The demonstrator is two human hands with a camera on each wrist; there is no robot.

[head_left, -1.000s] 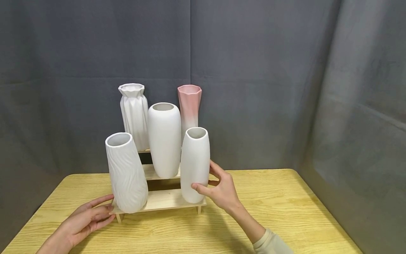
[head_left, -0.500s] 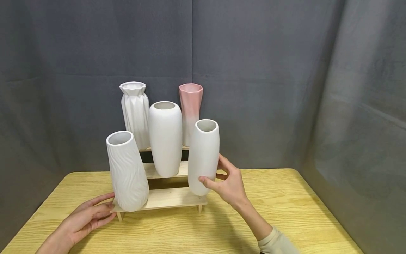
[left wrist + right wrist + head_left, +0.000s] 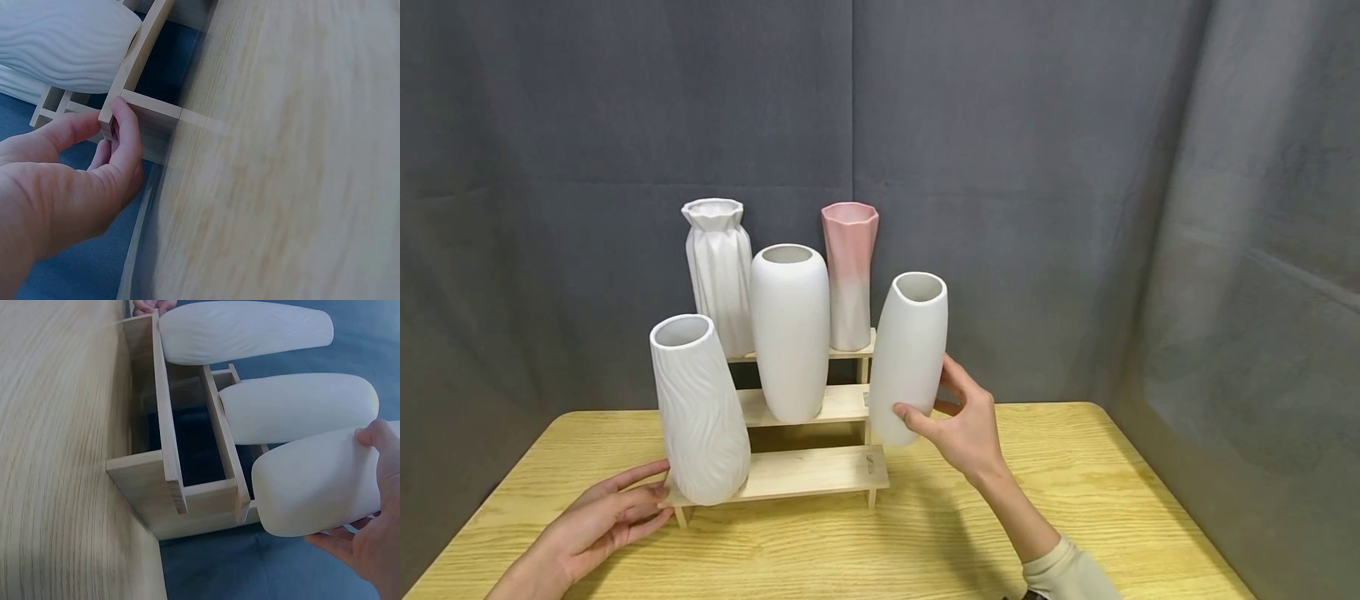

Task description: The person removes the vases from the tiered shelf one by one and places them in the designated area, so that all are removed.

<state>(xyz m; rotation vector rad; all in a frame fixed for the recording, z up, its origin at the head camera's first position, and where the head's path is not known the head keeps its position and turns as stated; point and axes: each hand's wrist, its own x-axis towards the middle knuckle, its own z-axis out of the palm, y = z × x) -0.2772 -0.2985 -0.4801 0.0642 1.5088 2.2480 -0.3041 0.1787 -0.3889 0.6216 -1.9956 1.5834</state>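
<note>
My right hand (image 3: 961, 423) grips a smooth white vase (image 3: 910, 354) near its base, thumb in front and fingers behind. The vase tilts slightly and hangs above the right end of the stepped wooden stand (image 3: 820, 472); its lower end is clear of the boards in the right wrist view. My left hand (image 3: 598, 521) pinches the left end of the stand's lowest board, thumb and fingers on either side of the wood (image 3: 115, 103). Right beside it, a wavy-ribbed white vase (image 3: 702, 417) stands on that board.
On the middle step stands a tall smooth white vase (image 3: 790, 333). The top step bears a pleated white vase (image 3: 721, 283) at left and a pink-to-white vase (image 3: 850, 283) at right. A grey curtain (image 3: 1015, 208) closes off the back of the wooden table (image 3: 1060, 483).
My right hand has lifted the smooth white vase off the lowest board and carried it up and to the right. My left hand stays at the stand's end.
</note>
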